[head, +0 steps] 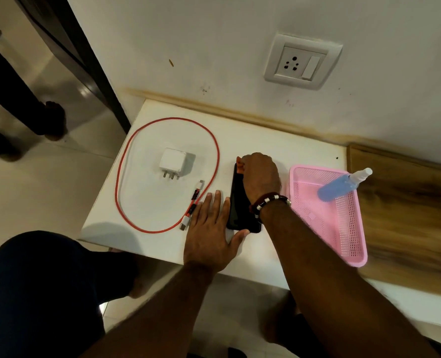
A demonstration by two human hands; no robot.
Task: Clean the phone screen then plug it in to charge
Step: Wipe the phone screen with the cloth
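A white wall (pixel 214 42) stands behind a white table (pixel 162 244), stained brown along the joint. A socket plate (pixel 302 61) sits on the wall above the table. Right of the table lies a wooden surface (pixel 408 215); left of it, pale glossy tiles (pixel 46 192) and a dark door frame (pixel 79 52).

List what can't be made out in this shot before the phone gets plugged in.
Head view only:
- Phone screen: the right hand and wrist cover much of it, so its cleanliness is unclear.
- Orange thing under the right hand: mostly hidden, so cloth or not is unclear.
- Phone's charging port: not visible.
- Spray bottle in the pink basket: blurred, label unreadable.
- Wall socket switch: on or off is unclear.
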